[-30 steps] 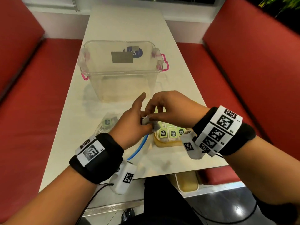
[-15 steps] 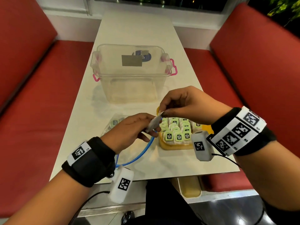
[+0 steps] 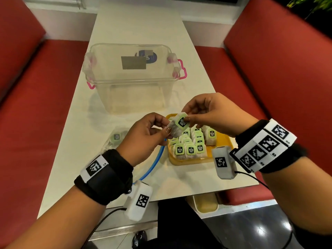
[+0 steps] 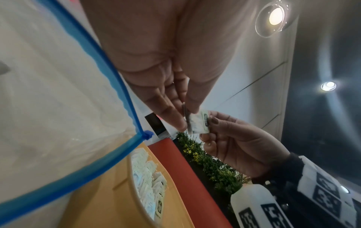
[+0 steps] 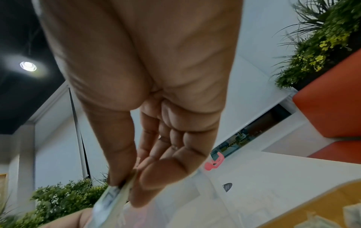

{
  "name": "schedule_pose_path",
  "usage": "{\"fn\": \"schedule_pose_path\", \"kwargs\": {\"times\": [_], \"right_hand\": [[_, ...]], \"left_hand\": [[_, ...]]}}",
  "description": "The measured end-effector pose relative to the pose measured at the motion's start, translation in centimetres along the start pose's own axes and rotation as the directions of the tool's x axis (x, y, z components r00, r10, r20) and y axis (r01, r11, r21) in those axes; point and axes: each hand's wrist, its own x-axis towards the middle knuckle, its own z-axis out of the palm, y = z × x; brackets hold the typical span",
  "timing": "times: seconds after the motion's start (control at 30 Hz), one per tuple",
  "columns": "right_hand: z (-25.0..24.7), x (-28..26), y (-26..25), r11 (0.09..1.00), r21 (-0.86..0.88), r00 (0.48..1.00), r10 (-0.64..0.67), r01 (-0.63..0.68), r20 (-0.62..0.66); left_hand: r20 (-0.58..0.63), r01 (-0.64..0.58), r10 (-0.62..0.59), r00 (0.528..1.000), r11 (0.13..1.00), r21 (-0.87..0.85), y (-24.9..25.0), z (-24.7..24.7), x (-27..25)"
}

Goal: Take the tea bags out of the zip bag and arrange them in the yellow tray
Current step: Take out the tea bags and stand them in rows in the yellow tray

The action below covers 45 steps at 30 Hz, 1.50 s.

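The held tea bag [image 3: 179,125] now hangs higher above the table [image 3: 136,24] than half a second ago, with its green label turned to face up; a second ago both hands were low at the tray edge. This suggests one more bag is being straightened for placing, so the arranging step is well advanced.

From left to right:

- One zip bag [image 3: 115,141] lies flat on the table, blue seal parted; one green-labelled bag shows through it, others cannot be counted.
- One left hand [image 3: 143,137] pinches the lower edge of the held tea bag between thumb and fingers.
- One clear lidded box [image 3: 133,76] stands beyond the hands.
- One right hand [image 3: 213,112] pinches the label end of the same bag.
- One yellow tray [image 3: 194,159] sits just right of the zip bag. At least twelve bags stand in rows inside; the hands hide the far rows.
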Motion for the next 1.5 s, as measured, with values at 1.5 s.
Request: {"fn": "schedule_pose_path", "kwargs": {"times": [1.5], "right_hand": [[-3.0,-0.1,2.8,0.631,-0.766,0.987,0.158,-0.120,-0.024]], "left_hand": [[-0.120,-0.034,0.118,0.986,0.838,0.545,-0.4,-0.2,-1.7]]}}
